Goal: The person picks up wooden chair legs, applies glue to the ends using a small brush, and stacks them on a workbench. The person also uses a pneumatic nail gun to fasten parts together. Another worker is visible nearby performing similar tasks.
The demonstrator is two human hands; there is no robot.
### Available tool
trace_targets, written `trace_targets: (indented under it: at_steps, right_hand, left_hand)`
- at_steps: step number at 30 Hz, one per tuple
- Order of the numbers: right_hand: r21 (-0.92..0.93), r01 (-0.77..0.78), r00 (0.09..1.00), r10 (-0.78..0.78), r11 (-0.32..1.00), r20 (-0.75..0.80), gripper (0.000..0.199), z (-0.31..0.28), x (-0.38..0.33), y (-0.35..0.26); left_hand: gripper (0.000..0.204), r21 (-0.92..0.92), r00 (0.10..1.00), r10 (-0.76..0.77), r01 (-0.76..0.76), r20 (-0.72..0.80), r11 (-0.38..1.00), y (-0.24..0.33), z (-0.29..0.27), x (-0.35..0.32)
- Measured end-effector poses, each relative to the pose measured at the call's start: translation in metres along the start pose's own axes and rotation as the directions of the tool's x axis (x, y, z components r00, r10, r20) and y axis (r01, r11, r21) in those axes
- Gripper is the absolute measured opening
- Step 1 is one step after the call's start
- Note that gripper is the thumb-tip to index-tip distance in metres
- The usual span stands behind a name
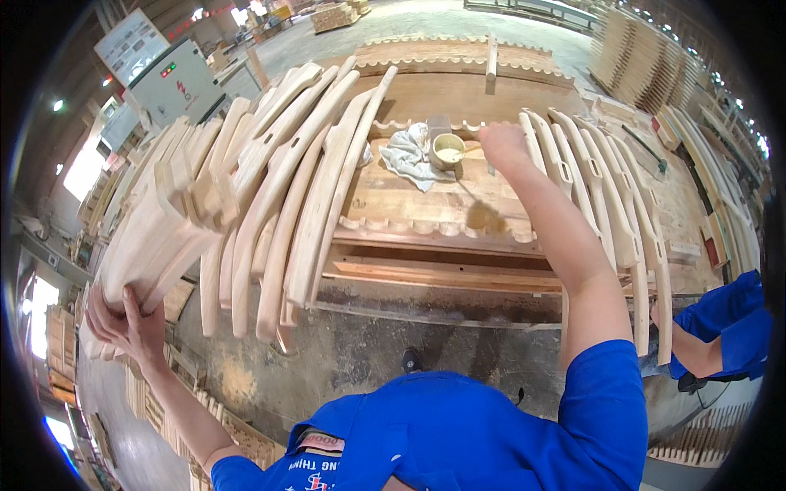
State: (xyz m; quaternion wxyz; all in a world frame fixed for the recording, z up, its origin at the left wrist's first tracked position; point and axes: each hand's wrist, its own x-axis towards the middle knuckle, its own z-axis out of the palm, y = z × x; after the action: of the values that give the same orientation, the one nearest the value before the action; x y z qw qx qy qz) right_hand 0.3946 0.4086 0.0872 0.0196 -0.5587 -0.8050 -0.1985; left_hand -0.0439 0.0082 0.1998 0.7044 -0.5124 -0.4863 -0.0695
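Observation:
At the far left, my left hand (131,323) closes its fingers and thumb round the lower end of a pale curved wooden chair leg (147,245), beside many similar pieces. My right hand (503,146) is a closed fist over the bench, next to the right-hand row of curved wooden legs (589,180). A small greyish edge shows below the fist, but I cannot make out what it holds. Left of the fist stands a small round tub (448,151) with pale paste inside, beside a crumpled white rag (408,157).
Curved legs (327,188) with slots lean across the wooden bench (426,196), overhanging its near edge. Scalloped wooden rails (458,53) run along it. A co-worker's blue sleeve (725,319) is at the right. A grey control cabinet (176,82) stands at the back left.

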Motion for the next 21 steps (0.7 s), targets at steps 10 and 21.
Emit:
trace_targets:
  at_steps: [10,21]
  right_hand:
    - [0.692,-0.336,0.936,0.309,0.639,0.169,0.018,0.071,-0.008,0.0]
    - [0.81,-0.447,0.894,0.228,0.379,0.386,0.017,0.107,-0.011,0.01]
  left_hand:
    - [0.088,-0.123,0.999,0.027,-0.031,-0.038,0.992,-0.004,0.094,0.009]
    - [0.081,-0.357,0.99,0.132,-0.106,0.049,0.928,0.05,0.151,0.046]
